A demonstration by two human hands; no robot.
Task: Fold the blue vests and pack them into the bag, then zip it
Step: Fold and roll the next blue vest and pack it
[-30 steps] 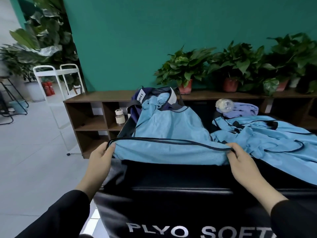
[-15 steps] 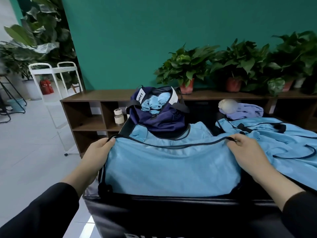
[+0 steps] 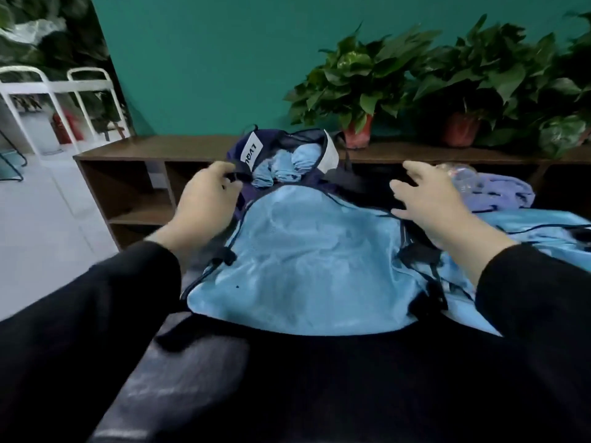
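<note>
A light blue vest (image 3: pixel 307 260) with dark trim lies spread flat on the black padded surface (image 3: pixel 319 378) in front of me. Behind it stands the navy bag (image 3: pixel 246 148), open at the top, with rolled blue vests (image 3: pixel 284 167) inside. My left hand (image 3: pixel 204 199) is at the bag's left side, its fingers curled on a dark strap by the white label. My right hand (image 3: pixel 431 199) hovers with fingers spread over the vest's right shoulder edge. More blue vests (image 3: pixel 527 225) lie in a heap at the right.
A brown shelf unit (image 3: pixel 134 187) runs behind the bag, with potted plants (image 3: pixel 358 91) on top. A purple cloth (image 3: pixel 508 193) and a clear bottle (image 3: pixel 460 171) lie at the right. White chair frames (image 3: pixel 48 91) stand on the floor at the left.
The vest, held up by its top corners before, now lies flat. Both hands let go of it and moved forward, the left onto the bag's strap, the right opening above the vest's shoulder.
</note>
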